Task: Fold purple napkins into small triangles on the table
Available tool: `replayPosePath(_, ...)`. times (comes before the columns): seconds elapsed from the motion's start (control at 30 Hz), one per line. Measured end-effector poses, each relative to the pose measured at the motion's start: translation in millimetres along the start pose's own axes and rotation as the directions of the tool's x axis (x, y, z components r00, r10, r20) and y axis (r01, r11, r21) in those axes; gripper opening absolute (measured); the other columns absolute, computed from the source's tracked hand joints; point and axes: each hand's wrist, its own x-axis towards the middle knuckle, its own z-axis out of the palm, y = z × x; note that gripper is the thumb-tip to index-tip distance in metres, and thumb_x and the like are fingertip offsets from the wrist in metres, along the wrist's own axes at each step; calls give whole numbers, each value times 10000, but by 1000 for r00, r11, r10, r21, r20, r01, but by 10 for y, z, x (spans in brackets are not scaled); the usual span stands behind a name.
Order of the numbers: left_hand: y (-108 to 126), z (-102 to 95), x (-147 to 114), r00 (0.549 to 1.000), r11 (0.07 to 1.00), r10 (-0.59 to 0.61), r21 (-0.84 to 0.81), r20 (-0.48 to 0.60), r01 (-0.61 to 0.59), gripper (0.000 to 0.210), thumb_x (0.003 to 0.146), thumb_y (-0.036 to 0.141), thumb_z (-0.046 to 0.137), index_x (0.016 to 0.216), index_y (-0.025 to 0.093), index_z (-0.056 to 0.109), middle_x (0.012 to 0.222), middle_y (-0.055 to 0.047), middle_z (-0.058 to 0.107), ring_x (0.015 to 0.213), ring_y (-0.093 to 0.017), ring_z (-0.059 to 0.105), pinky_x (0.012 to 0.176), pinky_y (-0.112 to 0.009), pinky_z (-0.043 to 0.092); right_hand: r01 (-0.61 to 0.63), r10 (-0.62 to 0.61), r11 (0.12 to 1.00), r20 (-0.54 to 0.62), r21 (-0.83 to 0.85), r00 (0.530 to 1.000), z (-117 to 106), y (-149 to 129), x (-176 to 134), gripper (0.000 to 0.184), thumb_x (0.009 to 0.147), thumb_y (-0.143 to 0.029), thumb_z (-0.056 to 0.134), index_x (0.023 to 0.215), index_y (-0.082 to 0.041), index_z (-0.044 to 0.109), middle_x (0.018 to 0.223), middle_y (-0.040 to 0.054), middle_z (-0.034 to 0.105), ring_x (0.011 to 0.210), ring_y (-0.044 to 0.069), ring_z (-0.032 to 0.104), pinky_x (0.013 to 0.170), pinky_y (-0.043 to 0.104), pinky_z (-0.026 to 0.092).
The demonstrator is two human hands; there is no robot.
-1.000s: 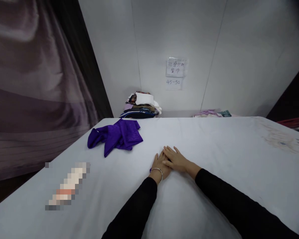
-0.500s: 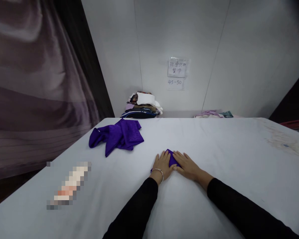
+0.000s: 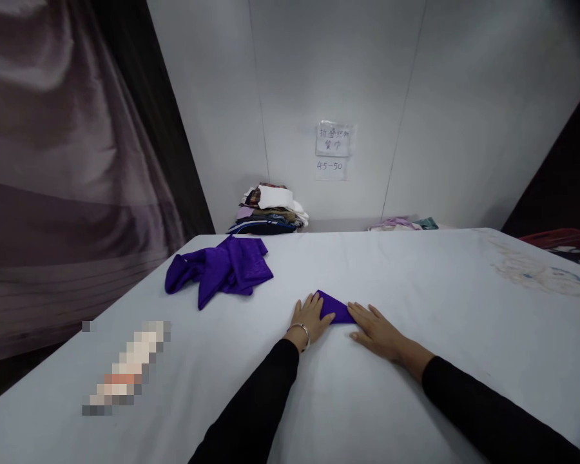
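Note:
A purple napkin (image 3: 335, 310), folded to a triangle, lies flat on the white-covered table (image 3: 348, 399). My left hand (image 3: 309, 320), with a bracelet at the wrist, rests flat over the napkin's left part and hides it. On the right corner of the napkin lie the fingertips of my right hand (image 3: 374, 329); its fingers are stretched out and the thumb is apart on the tablecloth. Further back on the left is a crumpled heap of purple cloth (image 3: 229, 267), touched by neither hand.
A blurred-out patch (image 3: 128, 370) covers something on the table's left side. Behind the far edge are a pile of folded clothes (image 3: 270, 209) and a lower pile of cloth (image 3: 401, 223). Handwritten paper signs (image 3: 334, 140) hang on the wall. A draped curtain (image 3: 53, 193) borders the left.
My right hand has slid to the right along the napkin, away from my left hand, and more of the purple triangle shows between them. The whole view has shifted slightly.

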Motion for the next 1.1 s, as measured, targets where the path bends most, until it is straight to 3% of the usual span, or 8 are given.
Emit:
replayPosePath(0.23,-39,-136,251,976,973,-187,-159,-109,168,498,828,459,399,1243,188,449,1323,-108,467,1225,-245,395,1003,-395,293,-2,3,999,-10,52,1000,-14,-12,-7,650,884,-553,290,1422,-235,108,1473,50,147,1344,233,120,1084,461,59)
replayPosePath(0.37,-97,-170,415,958,926,-282,-276,-49,258,398,702,345,601,1052,158,580,1068,-122,636,1008,-261,571,834,-353,435,-23,25,992,-13,124,1000,-41,-2,3,604,899,-522,276,1416,-229,167,1463,47,196,1342,225,136,1087,466,47)
replayPosePath(0.5,-88,-229,445,974,875,-222,-432,39,216,149,686,272,619,780,156,623,766,-50,680,698,-189,635,610,-278,479,-55,79,944,-61,326,995,-99,17,83,521,899,-485,316,1357,-238,348,1392,47,375,1294,248,282,1074,474,148)
replayPosePath(0.7,24,-572,297,998,826,-54,-563,-37,24,81,709,243,578,756,177,582,679,32,631,647,-128,589,593,-237,465,-34,118,734,-78,679,990,-248,3,393,499,802,-324,510,1285,-217,449,1193,38,580,1025,232,559,856,368,453)
replayPosePath(0.77,67,-747,233,994,842,-12,-538,-109,-49,90,717,248,566,788,194,580,692,40,622,671,-132,578,635,-253,462,-19,111,767,-105,641,988,-352,-14,515,380,781,-272,511,1151,-209,564,1036,22,648,916,221,594,792,356,471)
replayPosePath(0.83,104,-878,147,966,885,97,-424,-242,-194,134,746,239,538,870,216,581,812,24,642,770,-145,582,725,-281,456,-1,141,865,-239,502,961,-453,-20,615,255,784,-243,487,994,-199,626,914,27,660,849,212,590,773,352,460)
replayPosePath(0.93,131,-851,-28,853,887,382,-118,-357,-446,202,783,150,459,937,221,568,1071,-25,615,1014,-174,536,902,-337,391,39,52,982,-464,183,884,-496,2,680,219,790,-177,457,936,-189,619,941,70,631,920,224,542,851,380,398)
replayPosePath(1.1,84,-292,-351,786,794,608,107,-112,-599,249,796,62,378,871,205,568,1140,-59,584,1124,-184,479,1008,-380,297,168,-179,984,-364,-63,914,-209,80,555,255,801,-116,430,954,-188,620,1004,96,603,956,223,506,861,391,374)
